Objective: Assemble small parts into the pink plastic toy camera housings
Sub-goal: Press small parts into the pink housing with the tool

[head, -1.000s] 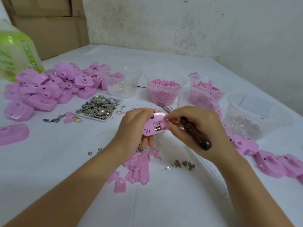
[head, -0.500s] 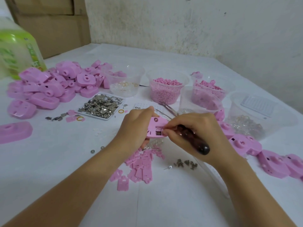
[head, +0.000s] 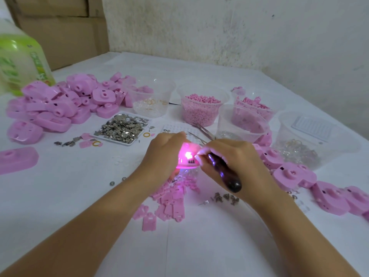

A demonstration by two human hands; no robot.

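in the middle, just above the counter (head: 199, 246), a pink housing (head: 186, 161), gripped from the left side by the left hand (head: 161, 154) with fingers curled round it. glowing bright pink inside, so hard to make out the small parts there; only a few dark slots visible near its lower edge. far side of it hidden behind the left hand. right hand (head: 237, 158) closed round a dark tool handle (head: 225, 173), fingertips touching the housing's right edge; tool tip hidden behind those fingers. under both hands, flat pink pieces (head: 169, 205) on the counter, partly covered. behind the hands, tweezers (head: 201, 131), only the upper part visible. to the left, a pile of housings (head: 58, 104) and a tray of metal bits (head: 122, 127); further back, a cup of pink beads (head: 201, 111). at the left edge, a green bottle (head: 20, 56), blurred and cut off. at the right, more housings (head: 291, 174), the last ones cut off by the frame.
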